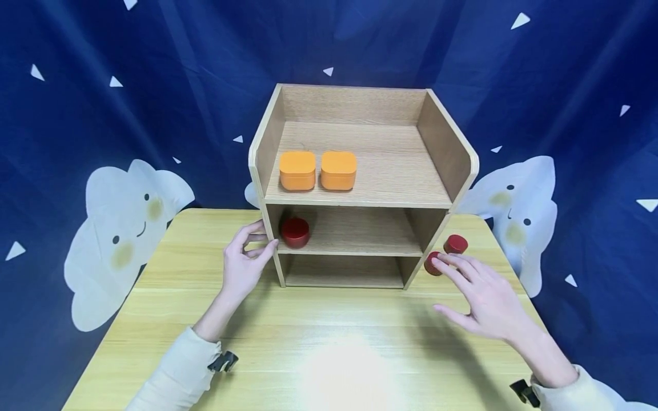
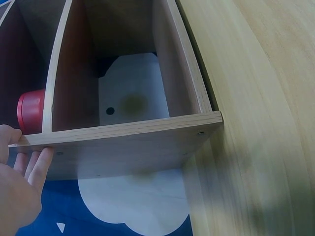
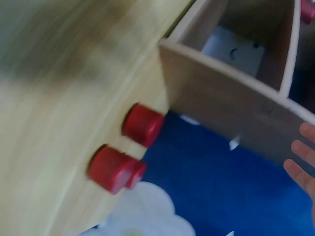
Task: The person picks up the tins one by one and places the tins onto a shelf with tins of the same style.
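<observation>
A wooden shelf unit (image 1: 354, 200) stands upright on the table. At its left side panel is my left hand (image 1: 245, 257), thumb at the front edge and fingers against the outer face, gripping the panel. Just inside, a round red tin (image 1: 295, 233) sits at the left of the middle shelf; the left wrist view shows the tin (image 2: 32, 111) near the thumb. My right hand (image 1: 478, 294) is held with fingers spread, holding nothing. Its fingertips overlap a red tin (image 1: 433, 264) in the head view, with another red tin (image 1: 455, 244) behind.
Two orange boxes (image 1: 297, 171) with rounded corners stand side by side on the top shelf, toward the left. In the right wrist view, more red shows beside the nearer tin (image 3: 108, 169). A dark blue curtain (image 1: 360, 40) with cloud prints hangs behind the wooden table (image 1: 169, 285).
</observation>
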The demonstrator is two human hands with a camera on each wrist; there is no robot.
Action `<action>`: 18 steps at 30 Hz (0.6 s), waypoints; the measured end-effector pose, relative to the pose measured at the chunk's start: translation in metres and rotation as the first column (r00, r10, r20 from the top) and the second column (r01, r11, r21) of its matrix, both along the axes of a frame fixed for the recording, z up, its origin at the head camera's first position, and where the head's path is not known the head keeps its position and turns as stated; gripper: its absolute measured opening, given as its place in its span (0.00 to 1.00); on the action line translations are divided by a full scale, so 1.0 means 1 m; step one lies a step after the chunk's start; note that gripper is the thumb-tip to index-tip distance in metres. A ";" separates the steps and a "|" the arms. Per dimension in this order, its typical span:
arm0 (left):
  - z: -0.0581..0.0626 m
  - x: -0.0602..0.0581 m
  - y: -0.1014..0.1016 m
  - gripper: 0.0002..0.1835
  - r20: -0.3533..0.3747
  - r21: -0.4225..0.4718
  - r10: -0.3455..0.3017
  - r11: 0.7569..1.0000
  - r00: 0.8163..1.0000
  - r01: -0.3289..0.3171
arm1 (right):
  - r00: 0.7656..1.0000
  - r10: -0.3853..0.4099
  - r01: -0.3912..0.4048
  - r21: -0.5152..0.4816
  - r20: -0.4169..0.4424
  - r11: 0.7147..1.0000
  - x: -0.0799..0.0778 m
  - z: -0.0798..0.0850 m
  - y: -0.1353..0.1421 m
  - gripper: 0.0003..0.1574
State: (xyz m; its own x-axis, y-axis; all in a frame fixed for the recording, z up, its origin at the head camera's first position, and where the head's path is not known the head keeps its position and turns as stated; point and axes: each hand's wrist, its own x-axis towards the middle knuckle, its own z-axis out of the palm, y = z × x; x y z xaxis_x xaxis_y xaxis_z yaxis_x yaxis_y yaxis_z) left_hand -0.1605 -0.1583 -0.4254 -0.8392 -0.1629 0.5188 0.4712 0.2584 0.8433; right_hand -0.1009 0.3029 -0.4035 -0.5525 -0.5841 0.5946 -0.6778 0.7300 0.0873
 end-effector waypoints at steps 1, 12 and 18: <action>0.000 0.000 0.000 0.24 0.004 0.000 0.003 1.000 1.000 -0.003 | 1.000 -0.019 0.019 0.002 0.013 1.000 -0.001 -0.003 0.005 0.51; -0.001 -0.001 0.000 0.24 0.019 0.000 0.011 1.000 1.000 -0.011 | 0.982 -0.160 0.158 0.026 0.105 0.987 -0.014 -0.037 0.044 0.51; -0.001 -0.001 0.000 0.24 0.010 0.004 0.012 1.000 1.000 -0.012 | 0.972 -0.192 0.191 0.025 0.137 0.981 -0.021 -0.055 0.055 0.51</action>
State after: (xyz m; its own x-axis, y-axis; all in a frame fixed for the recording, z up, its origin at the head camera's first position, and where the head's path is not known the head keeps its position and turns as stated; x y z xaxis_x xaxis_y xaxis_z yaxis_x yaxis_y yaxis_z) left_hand -0.1610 -0.1578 -0.4268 -0.8425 -0.1744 0.5097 0.4597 0.2607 0.8490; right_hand -0.1220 0.3577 -0.4581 -0.7311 -0.4662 0.4982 -0.5317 0.8468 0.0121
